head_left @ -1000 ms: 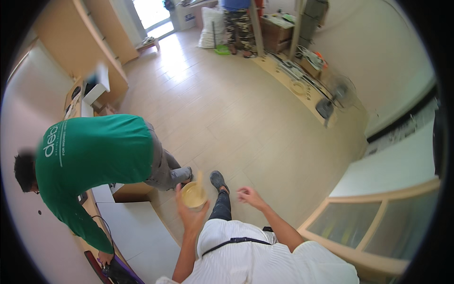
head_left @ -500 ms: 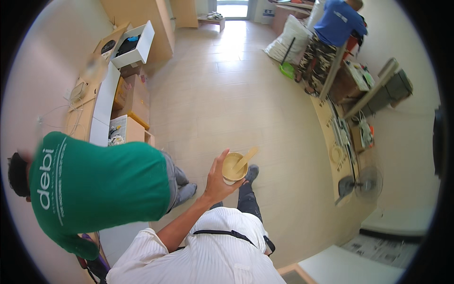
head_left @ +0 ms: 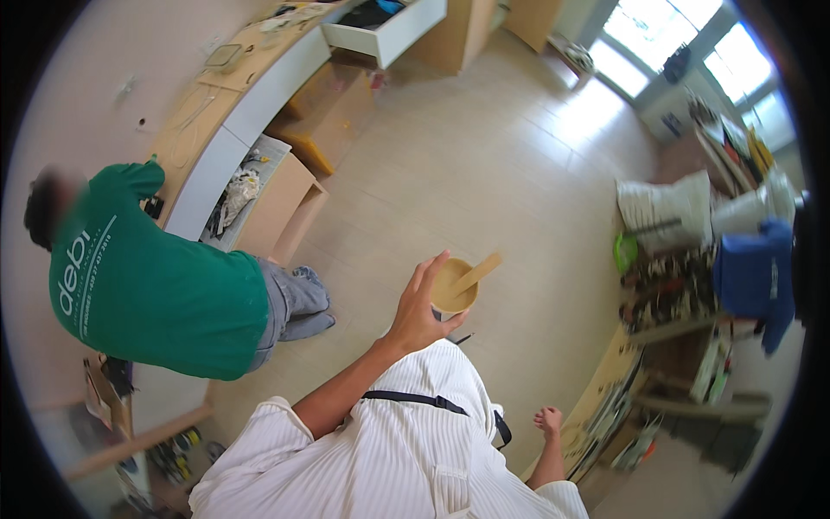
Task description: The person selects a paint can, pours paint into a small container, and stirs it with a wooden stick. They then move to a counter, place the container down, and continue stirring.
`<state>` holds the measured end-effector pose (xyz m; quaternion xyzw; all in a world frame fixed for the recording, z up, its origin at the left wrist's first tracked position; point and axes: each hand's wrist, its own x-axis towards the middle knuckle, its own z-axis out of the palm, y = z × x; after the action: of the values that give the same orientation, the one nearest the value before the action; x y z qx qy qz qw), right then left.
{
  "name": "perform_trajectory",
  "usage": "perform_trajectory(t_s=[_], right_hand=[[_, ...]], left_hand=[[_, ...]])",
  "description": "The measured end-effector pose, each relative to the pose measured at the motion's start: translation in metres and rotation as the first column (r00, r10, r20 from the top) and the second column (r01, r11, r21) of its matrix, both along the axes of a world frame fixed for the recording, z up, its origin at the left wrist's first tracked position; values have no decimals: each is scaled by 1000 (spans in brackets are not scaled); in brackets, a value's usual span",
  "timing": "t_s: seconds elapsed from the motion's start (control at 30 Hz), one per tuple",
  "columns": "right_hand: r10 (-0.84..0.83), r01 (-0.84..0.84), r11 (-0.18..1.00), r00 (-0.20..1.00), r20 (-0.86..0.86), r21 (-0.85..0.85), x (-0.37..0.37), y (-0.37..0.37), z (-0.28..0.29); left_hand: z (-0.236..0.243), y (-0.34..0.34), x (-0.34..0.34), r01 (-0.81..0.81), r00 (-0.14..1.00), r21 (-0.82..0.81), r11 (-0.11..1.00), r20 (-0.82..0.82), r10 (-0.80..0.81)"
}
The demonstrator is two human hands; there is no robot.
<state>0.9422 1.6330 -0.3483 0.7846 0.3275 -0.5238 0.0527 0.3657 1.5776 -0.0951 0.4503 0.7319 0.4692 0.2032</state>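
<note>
My left hand (head_left: 413,313) is closed around a small tan cup (head_left: 445,281) in the lower middle of the head view, with a flat light wooden stick (head_left: 480,266) leaning out of it toward the upper right. What the cup holds looks beige. My right hand (head_left: 547,419) hangs low at the right beside my body, fingers loosely curled and slightly apart, holding nothing that I can see. Close on my left, a person in a green shirt (head_left: 160,285) bends over a long wooden counter (head_left: 186,125), one arm on it.
Past the counter's open drawer (head_left: 372,43) and cardboard boxes (head_left: 320,121) stretches a tiled floor (head_left: 484,147). At the right are white sacks (head_left: 661,208), a green dustpan (head_left: 624,253), a person in a blue shirt (head_left: 748,272) and boards with tools. Windows (head_left: 657,26) stand at the back.
The view has swung round. The green-shirted person's arm has moved from low down to farther along the counter. My right hand, unseen half a second ago, shows again, lower beside me.
</note>
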Motion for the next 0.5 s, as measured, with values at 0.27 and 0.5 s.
perform_trajectory(t_s=[0.27, 0.5], right_hand=[[359, -251, 884, 905, -228, 393, -180, 354, 30], [879, -867, 378, 225, -421, 324, -382, 389, 12]], left_hand=[[12, 141, -46, -304, 952, 37, 952, -16, 304], [27, 132, 5, -740, 656, 114, 663, -98, 749]])
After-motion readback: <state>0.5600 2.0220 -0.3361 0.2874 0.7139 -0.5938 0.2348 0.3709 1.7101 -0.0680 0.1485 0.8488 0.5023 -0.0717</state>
